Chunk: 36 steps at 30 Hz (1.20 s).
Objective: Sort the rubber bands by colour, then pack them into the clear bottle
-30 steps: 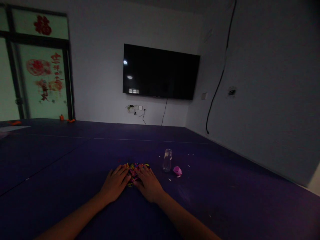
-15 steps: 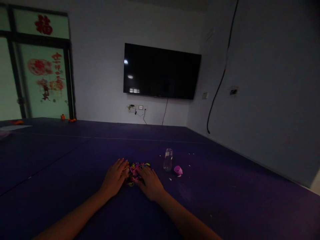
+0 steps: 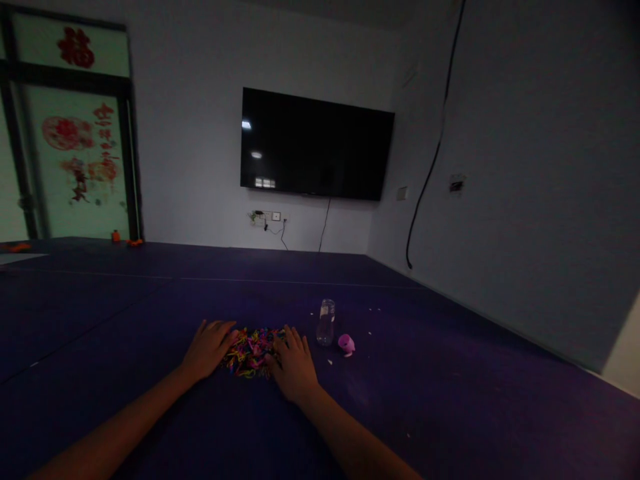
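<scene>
A small heap of many-coloured elastic bands (image 3: 249,350) lies on the dark purple table (image 3: 450,393). My left hand (image 3: 206,347) rests flat at the heap's left edge, fingers stretched out. My right hand (image 3: 293,363) lies flat on the heap's right side, fingers spread and touching the bands. Neither hand holds anything. A little to the right stands a small clear bottle (image 3: 325,322), uncapped, and beside it lies a pink cap (image 3: 346,344).
A dark television (image 3: 315,145) hangs on the far wall above wall sockets (image 3: 267,217). A black cable (image 3: 430,160) runs down the right wall. A glass door with red paper cut-outs (image 3: 75,153) is at the left. Small white specks dot the table near the bottle.
My hands have moved apart, the left one sliding left, and the heap between them now shows wider. The view has shifted slightly.
</scene>
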Tool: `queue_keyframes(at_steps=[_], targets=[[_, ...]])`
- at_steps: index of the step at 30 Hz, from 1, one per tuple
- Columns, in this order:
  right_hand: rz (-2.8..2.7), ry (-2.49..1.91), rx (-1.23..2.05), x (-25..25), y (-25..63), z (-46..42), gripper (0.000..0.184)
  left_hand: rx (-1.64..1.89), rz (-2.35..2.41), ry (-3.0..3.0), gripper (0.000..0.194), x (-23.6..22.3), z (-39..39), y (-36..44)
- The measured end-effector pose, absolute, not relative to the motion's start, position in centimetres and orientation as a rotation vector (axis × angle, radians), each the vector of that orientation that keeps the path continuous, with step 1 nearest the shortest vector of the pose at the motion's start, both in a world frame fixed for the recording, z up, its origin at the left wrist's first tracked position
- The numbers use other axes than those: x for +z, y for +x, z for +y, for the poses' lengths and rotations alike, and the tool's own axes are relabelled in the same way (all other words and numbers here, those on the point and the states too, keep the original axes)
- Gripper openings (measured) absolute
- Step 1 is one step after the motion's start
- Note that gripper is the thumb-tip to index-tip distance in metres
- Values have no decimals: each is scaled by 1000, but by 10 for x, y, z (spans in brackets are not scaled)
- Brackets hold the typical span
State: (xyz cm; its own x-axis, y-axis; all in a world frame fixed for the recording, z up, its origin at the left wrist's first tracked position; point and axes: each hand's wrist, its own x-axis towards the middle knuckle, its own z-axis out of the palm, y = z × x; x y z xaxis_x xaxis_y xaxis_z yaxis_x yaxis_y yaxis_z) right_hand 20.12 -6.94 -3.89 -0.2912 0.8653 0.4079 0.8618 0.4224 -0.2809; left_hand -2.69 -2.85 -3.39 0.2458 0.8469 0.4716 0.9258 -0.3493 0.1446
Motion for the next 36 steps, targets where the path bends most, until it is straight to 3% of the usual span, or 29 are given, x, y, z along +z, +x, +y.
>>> queue_keyframes(at_steps=[6,14,22,27,36], targets=[[-2223,-1433,-82,-35,210,-64,50,-781,-1616,-2331,48,-34,-46,-30],[-2266,-1448,18,-40,217,-55,59,-563,-1927,-2407,56,-42,-30,-27],[-2431,-1279,19,-32,218,-60,55,-830,-1536,-2457,44,-39,-40,-29],[-2485,-1153,16,-29,217,-64,54,-662,-1273,-2729,43,-30,-51,-20],[-2432,-1224,16,-27,216,-64,47,-633,-1378,-2717,42,-26,-56,-17]])
